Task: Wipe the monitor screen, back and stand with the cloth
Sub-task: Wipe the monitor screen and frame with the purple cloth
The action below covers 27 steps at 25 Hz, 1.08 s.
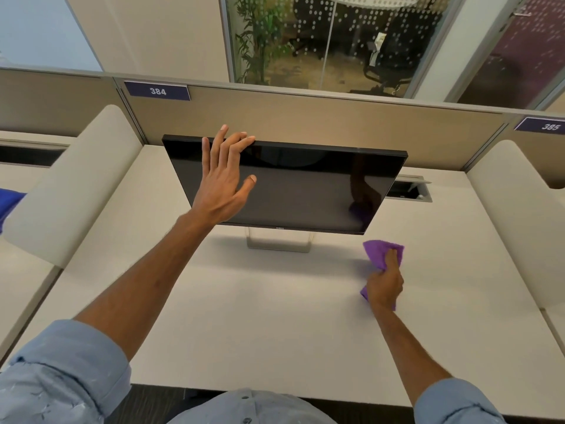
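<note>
A black monitor (305, 188) stands on a white desk (260, 316), screen dark and facing me, on a silver stand (279, 243). My left hand (224, 179) is spread open in front of the screen's upper left, fingertips at the top edge. Whether it touches the monitor I cannot tell. My right hand (385, 284) is closed around a purple cloth (380, 252), low on the desk, below and just right of the screen's lower right corner. The cloth is apart from the monitor. The monitor's back is hidden.
A beige partition (305, 117) with labels 384 and 385 runs behind the monitor. Rounded cream dividers stand at the left (73, 185) and right (516, 221) of the desk. An open cable hatch (409, 189) sits behind the monitor's right side.
</note>
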Each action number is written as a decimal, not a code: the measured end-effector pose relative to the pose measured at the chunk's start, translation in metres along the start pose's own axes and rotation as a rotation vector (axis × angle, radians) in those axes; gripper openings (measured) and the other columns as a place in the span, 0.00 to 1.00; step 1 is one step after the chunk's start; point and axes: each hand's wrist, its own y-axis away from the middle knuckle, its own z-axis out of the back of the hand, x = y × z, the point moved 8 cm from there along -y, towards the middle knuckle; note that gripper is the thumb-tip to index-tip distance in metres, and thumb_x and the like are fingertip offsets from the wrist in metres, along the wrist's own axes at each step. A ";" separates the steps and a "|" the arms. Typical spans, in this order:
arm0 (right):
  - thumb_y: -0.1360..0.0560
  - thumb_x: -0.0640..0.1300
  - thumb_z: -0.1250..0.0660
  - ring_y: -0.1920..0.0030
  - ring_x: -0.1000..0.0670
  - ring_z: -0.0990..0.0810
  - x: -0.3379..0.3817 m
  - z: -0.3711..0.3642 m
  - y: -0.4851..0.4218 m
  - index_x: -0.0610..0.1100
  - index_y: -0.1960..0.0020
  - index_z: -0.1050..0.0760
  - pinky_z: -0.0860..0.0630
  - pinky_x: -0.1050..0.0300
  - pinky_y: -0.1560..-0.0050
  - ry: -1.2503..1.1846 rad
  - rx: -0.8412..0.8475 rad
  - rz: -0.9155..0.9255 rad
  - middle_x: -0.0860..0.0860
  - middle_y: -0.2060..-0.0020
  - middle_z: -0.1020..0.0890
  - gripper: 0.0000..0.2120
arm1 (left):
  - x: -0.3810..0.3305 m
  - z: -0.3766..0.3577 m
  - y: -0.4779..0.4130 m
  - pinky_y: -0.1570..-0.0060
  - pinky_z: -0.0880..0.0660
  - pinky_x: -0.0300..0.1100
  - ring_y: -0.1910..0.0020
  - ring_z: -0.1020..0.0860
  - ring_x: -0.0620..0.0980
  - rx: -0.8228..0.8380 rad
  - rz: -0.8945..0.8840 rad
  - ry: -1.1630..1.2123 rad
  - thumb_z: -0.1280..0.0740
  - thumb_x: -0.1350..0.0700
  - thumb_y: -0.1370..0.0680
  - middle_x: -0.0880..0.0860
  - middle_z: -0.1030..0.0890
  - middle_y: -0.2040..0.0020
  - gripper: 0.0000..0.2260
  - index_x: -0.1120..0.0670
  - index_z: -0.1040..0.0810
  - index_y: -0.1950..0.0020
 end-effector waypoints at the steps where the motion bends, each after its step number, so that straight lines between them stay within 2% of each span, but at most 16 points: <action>1: 0.16 0.36 0.36 0.34 0.34 0.22 0.005 0.004 0.003 0.47 0.19 0.33 0.25 0.49 0.41 -0.043 -0.095 -0.068 0.42 0.35 0.21 0.26 | 0.000 0.000 0.000 0.15 0.64 0.64 0.10 0.56 0.56 0.001 0.000 0.000 0.34 0.49 0.19 0.52 0.39 0.14 0.34 0.50 0.40 0.14; 2: 0.17 0.32 0.38 0.33 0.35 0.22 0.013 0.003 0.007 0.47 0.18 0.36 0.25 0.47 0.37 -0.068 -0.153 -0.116 0.41 0.32 0.22 0.30 | 0.000 -0.001 0.000 0.15 0.64 0.64 0.10 0.55 0.57 0.002 -0.001 0.002 0.34 0.48 0.19 0.53 0.39 0.14 0.34 0.50 0.40 0.14; 4: 0.18 0.30 0.39 0.31 0.39 0.23 0.038 -0.014 0.019 0.47 0.17 0.37 0.26 0.47 0.31 -0.184 -0.189 -0.170 0.43 0.27 0.25 0.31 | 0.001 -0.001 0.000 0.15 0.64 0.64 0.10 0.55 0.57 0.010 -0.012 0.006 0.34 0.48 0.19 0.53 0.40 0.14 0.35 0.50 0.40 0.14; 5: 0.16 0.32 0.38 0.32 0.41 0.23 0.050 -0.029 0.027 0.46 0.18 0.35 0.26 0.49 0.32 -0.238 -0.178 -0.175 0.43 0.28 0.24 0.28 | 0.001 0.000 0.000 0.15 0.64 0.64 0.10 0.55 0.57 0.017 -0.022 0.007 0.34 0.48 0.19 0.53 0.40 0.14 0.35 0.50 0.41 0.13; 7: 0.15 0.37 0.38 0.40 0.41 0.20 0.072 -0.060 0.045 0.45 0.23 0.28 0.23 0.49 0.40 -0.274 -0.126 -0.192 0.42 0.36 0.20 0.20 | 0.002 0.000 0.001 0.15 0.64 0.64 0.10 0.56 0.57 0.033 -0.037 0.015 0.34 0.49 0.20 0.53 0.41 0.14 0.35 0.50 0.41 0.13; 10: 0.16 0.35 0.36 0.46 0.38 0.18 0.088 -0.106 0.071 0.42 0.33 0.22 0.27 0.53 0.51 -0.182 -0.029 -0.146 0.46 0.49 0.21 0.14 | 0.002 0.000 -0.001 0.15 0.65 0.65 0.11 0.58 0.56 0.044 -0.040 0.036 0.34 0.52 0.22 0.52 0.41 0.14 0.37 0.50 0.42 0.13; 12: 0.17 0.33 0.36 0.46 0.37 0.17 0.085 -0.127 0.083 0.41 0.32 0.22 0.27 0.53 0.52 -0.082 0.058 -0.056 0.46 0.49 0.20 0.15 | 0.002 0.000 -0.001 0.15 0.66 0.64 0.11 0.59 0.55 0.051 -0.039 0.049 0.34 0.54 0.24 0.52 0.41 0.13 0.38 0.50 0.41 0.13; 14: 0.17 0.33 0.37 0.46 0.40 0.17 0.073 -0.129 0.091 0.43 0.29 0.22 0.23 0.51 0.51 -0.042 0.102 0.010 0.46 0.45 0.17 0.19 | 0.003 0.001 -0.001 0.15 0.67 0.63 0.11 0.59 0.55 0.070 -0.048 0.057 0.35 0.54 0.24 0.52 0.42 0.13 0.39 0.50 0.42 0.13; 15: 0.18 0.32 0.38 0.46 0.43 0.17 0.066 -0.119 0.091 0.45 0.27 0.23 0.22 0.51 0.49 -0.070 0.063 -0.007 0.48 0.43 0.17 0.22 | 0.003 0.001 -0.001 0.15 0.68 0.62 0.11 0.59 0.55 0.084 -0.056 0.054 0.35 0.54 0.24 0.52 0.42 0.13 0.39 0.50 0.43 0.12; 17: 0.18 0.31 0.39 0.46 0.45 0.19 0.053 -0.091 0.082 0.49 0.23 0.27 0.22 0.51 0.46 -0.179 -0.115 -0.118 0.50 0.40 0.19 0.26 | 0.006 0.004 -0.002 0.15 0.67 0.61 0.11 0.59 0.54 0.103 -0.078 0.017 0.34 0.53 0.21 0.51 0.44 0.12 0.39 0.48 0.45 0.11; 19: 0.16 0.35 0.39 0.46 0.45 0.21 0.053 -0.075 0.065 0.49 0.21 0.30 0.25 0.52 0.46 -0.238 -0.219 -0.214 0.49 0.38 0.21 0.25 | 0.009 0.009 -0.002 0.15 0.67 0.62 0.10 0.59 0.53 0.088 -0.105 -0.060 0.36 0.49 0.17 0.50 0.45 0.11 0.36 0.47 0.46 0.10; 22: 0.16 0.37 0.36 0.48 0.45 0.22 0.075 -0.094 0.057 0.46 0.22 0.28 0.27 0.53 0.48 -0.245 -0.159 -0.249 0.46 0.37 0.21 0.22 | 0.016 0.016 0.003 0.15 0.65 0.65 0.10 0.57 0.55 0.040 -0.112 -0.130 0.39 0.45 0.14 0.50 0.46 0.10 0.33 0.46 0.46 0.10; 27: 0.19 0.33 0.33 0.47 0.41 0.17 0.098 -0.164 0.108 0.43 0.31 0.23 0.25 0.52 0.51 -0.154 -0.023 -0.210 0.46 0.47 0.20 0.18 | 0.014 0.012 0.007 0.16 0.66 0.67 0.10 0.57 0.56 0.041 -0.058 -0.096 0.35 0.47 0.15 0.50 0.44 0.11 0.35 0.46 0.46 0.11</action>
